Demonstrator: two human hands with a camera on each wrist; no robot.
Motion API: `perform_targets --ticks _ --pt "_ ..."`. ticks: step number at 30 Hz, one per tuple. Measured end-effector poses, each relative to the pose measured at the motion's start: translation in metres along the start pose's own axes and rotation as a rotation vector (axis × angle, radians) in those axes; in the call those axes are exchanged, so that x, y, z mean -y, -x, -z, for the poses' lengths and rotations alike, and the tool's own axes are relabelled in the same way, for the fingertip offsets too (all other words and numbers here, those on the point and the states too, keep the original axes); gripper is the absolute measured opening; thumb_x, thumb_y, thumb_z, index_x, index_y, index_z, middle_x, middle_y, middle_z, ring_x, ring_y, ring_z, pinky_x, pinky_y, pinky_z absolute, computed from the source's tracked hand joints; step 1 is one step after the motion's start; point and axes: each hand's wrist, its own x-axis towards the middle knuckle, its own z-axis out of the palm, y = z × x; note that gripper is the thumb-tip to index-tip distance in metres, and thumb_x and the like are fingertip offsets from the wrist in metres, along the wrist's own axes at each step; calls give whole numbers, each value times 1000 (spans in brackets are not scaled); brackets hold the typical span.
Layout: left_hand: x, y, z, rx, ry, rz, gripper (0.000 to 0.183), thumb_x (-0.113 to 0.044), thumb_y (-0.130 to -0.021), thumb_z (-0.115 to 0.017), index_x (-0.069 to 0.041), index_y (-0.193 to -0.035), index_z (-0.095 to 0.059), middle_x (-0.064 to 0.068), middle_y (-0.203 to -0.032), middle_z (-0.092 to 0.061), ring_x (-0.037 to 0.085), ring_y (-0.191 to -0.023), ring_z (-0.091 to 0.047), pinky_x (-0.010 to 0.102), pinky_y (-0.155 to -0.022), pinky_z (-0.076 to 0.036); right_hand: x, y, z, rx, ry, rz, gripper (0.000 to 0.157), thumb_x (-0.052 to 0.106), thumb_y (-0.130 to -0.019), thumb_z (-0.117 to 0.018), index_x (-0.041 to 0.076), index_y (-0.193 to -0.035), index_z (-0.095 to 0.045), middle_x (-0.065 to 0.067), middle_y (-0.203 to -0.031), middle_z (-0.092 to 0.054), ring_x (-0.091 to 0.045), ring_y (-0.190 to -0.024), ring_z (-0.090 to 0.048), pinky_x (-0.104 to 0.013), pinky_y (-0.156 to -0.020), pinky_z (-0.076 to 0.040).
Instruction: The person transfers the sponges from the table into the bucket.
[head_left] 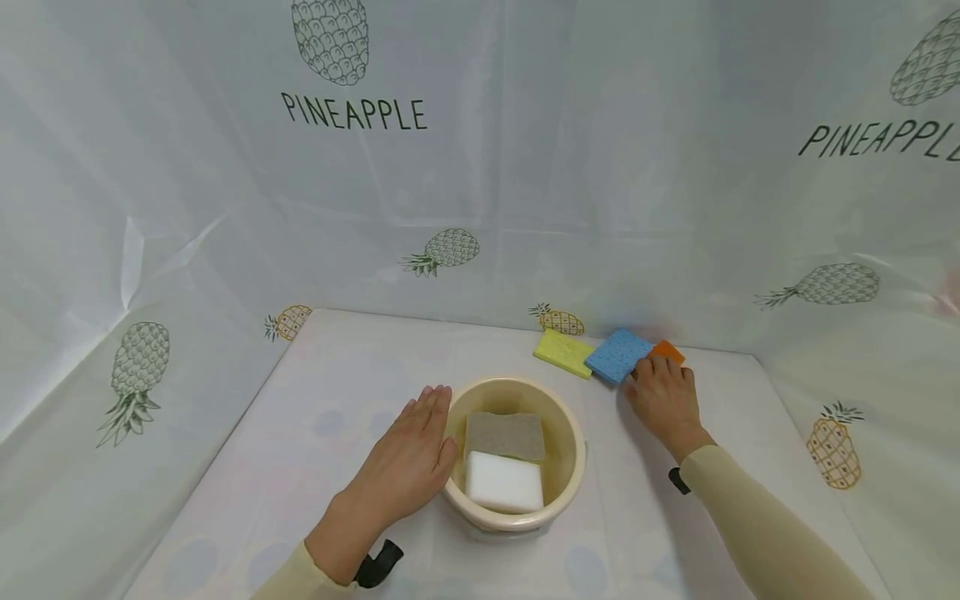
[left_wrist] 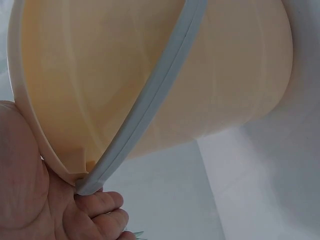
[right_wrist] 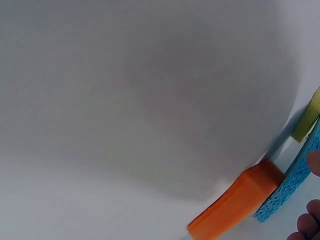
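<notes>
A cream bucket [head_left: 576, 467] with a grey handle [left_wrist: 145, 112] stands on the table in front of me. Inside it lie a white sponge [head_left: 504, 483] and a grey-brown sponge [head_left: 504, 435] with a yellowish lower edge. My left hand [head_left: 408, 458] rests on the left side of the bucket's rim, fingers straight. Over at the back right, my right hand [head_left: 663, 400] is at the near edge of a blue sponge [head_left: 617, 356], fingertips bent down. The blue sponge overlaps a yellow sponge [head_left: 562, 353] and an orange sponge [head_left: 669, 352]. Whether the right fingers pinch it is hidden.
White plastic sheeting [head_left: 487, 167] with pineapple prints rises behind the table and along both sides. The sponges lie close to the table's back edge. A pale cover with faint spots [head_left: 191, 567] lies on the tabletop.
</notes>
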Motion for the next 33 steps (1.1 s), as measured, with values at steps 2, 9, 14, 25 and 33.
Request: perform_targets --ticks 2,9,14,25,33 --pt "0 0 0 0 3 -1 64 -28 -110 -46 7 -162 -33 23 -167 -37 34 -159 -32 49 -130 -29 -1 1 0 -2 -18 -10 36 27 -99 -69 -4 -110 -55 -26 -110 -59 -46 -106 -53 -65 -87 -46" --pt "0 0 1 0 11 1 63 -27 -110 -46 7 -161 -33 24 -167 -37 35 -159 -32 50 -130 -29 17 -7 -2 -32 -14 42 47 31 -94 -78 -6 -111 -55 -24 -107 -57 -44 -100 -52 -57 -83 -46" --pt "-1 -1 2 4 18 -5 63 -27 -110 -46 8 -161 -34 24 -166 -38 36 -158 -32 52 -129 -29 19 -12 -6 -34 -16 30 46 29 -93 -81 -5 -107 -54 -24 -105 -57 -43 -97 -52 -55 -81 -46" --pt "0 0 2 5 22 6 64 -29 -111 -45 6 -162 -32 23 -168 -36 34 -159 -30 49 -130 -28 -26 7 8 -12 -56 -83 18 7 -94 -59 -5 -91 -47 -25 -95 -52 -49 -95 -47 -64 -80 -43" --pt "1 -1 -2 -10 27 -1 64 -28 -110 -47 6 -162 -33 23 -167 -38 34 -159 -31 50 -130 -29 -9 4 0 5 -41 -195 56 42 -97 -64 -12 -99 -48 -32 -104 -50 -51 -102 -42 -66 -85 -41"
